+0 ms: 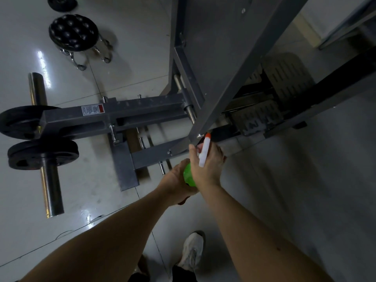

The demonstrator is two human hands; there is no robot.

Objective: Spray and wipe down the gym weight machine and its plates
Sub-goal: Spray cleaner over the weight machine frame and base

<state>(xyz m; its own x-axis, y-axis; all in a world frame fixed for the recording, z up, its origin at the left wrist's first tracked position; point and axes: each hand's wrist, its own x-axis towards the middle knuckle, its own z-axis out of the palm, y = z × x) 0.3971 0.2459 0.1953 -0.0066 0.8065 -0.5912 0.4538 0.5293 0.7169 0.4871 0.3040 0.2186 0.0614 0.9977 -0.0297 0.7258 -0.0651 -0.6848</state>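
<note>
Left hand point(175, 180) grips the green spray bottle point(189, 176) low on its body. Right hand point(207, 165) wraps the white trigger head, with the orange nozzle tip point(207, 136) just beside a grey weight machine point(142, 110) beam. Black plates point(42, 154) sit on a sleeve at left. Black padded stool point(73, 32) stands on the floor point(305, 180).

a round stool point(74, 32) with a black, dimpled cushion stands on the pale, glossy tiled floor point(305, 190) at the upper left, its chrome legs point(101, 51) showing beneath the seat. a streak of light glare point(43, 64) lies on the tiles just below it. a thin dark cable point(67, 233) trails across the floor at the lower left. at the bottom edge are a white sneaker point(192, 252) and the hem of black shorts point(183, 274).
</note>
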